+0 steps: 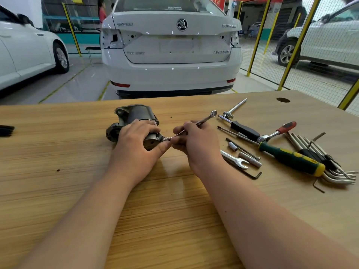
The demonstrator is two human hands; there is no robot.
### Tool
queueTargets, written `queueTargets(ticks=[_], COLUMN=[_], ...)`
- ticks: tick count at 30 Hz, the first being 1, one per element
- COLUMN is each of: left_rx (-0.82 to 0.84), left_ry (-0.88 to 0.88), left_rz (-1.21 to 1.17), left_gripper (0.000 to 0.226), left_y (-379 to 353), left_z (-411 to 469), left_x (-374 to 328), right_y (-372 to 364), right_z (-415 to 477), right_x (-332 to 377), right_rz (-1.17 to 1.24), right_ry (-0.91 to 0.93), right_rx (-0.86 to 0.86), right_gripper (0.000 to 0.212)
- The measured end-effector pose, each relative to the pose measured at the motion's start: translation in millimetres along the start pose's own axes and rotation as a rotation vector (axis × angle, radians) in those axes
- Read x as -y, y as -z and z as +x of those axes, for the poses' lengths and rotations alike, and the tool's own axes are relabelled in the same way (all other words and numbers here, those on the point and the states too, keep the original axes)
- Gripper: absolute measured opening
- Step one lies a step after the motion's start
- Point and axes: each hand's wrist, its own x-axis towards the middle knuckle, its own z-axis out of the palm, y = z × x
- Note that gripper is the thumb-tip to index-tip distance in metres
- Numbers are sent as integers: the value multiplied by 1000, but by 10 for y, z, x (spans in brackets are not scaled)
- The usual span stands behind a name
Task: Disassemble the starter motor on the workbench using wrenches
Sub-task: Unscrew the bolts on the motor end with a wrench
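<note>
Head view: the starter motor (134, 115) lies on its side on the wooden workbench (77, 156), just left of centre and directly before the person. The left hand (139, 140) is curled over its near end, holding it down, thumb beside the end cap. The right hand (196, 142) pinches the shank of a slim wrench (206, 118), whose near end meets the motor's near-right end; whether it is seated on a fastener cannot be told. The motor's long axis runs from far left to near right, mounting flange away, end cap toward the person. Judged a dense, rigid metal casting: heavy, rounded and apt to roll, so best gripped around the barrel as now. A screwdriver (291, 159), a ratchet (279, 131) and hex keys (330, 169) lie to the right, apart from the motor.
</note>
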Motion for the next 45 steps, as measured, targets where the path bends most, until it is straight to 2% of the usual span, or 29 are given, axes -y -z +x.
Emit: queueTargets(ticks=[4,7,10,12,14,16,18,20,21,24,27,30,38,45], left_rx=[27,40,57,68,10,-20,-31,16,37,48,42,35,-11,-45], left_ry=[5,2,-56,-99,-68,-87,-183,-43,9,-1,-1,-10,-37,-36], left_rz=[23,-15,-5,157,171,155,149,-12,-51,10,14,22,-1,-48], left_gripper=[49,56,45,41,30,20,25,41,45,51,52,52,44,42], left_y=[10,25,15,-56,-86,-70,-44,22,26,16,26,8,-18,-13], left_z=[1,11,24,22,16,15,34,31,14,-6,-2,-8,4,3], left_x=[-20,-19,58,90,45,8,39,10,-6,-1,9,24,37,16], right_y=[-32,-151,-304,-386,-416,-388,-338,-243,-193,-54,12,10,-10,-41], right_z=[-57,-137,-268,-352,-388,-403,-394,-341,-300,-173,-83,-13,-1,-83], right_x=[41,85,82,50,23,51,103,143,167,207,168,81,11,36], right_rz=[-194,-496,-879,-1147,-1316,-1245,-1036,-785,-661,-352,-188,-110,49,-63], right_ry=[148,413,753,888,979,1051,1116,1055,936,491,186,40,-101,96], right_rx=[14,39,183,306,364,385,321,185,132,40,-51,-68,-125,-84], right_gripper=[5,4,11,21,25,24,20,10,8,14,11,8,8,7])
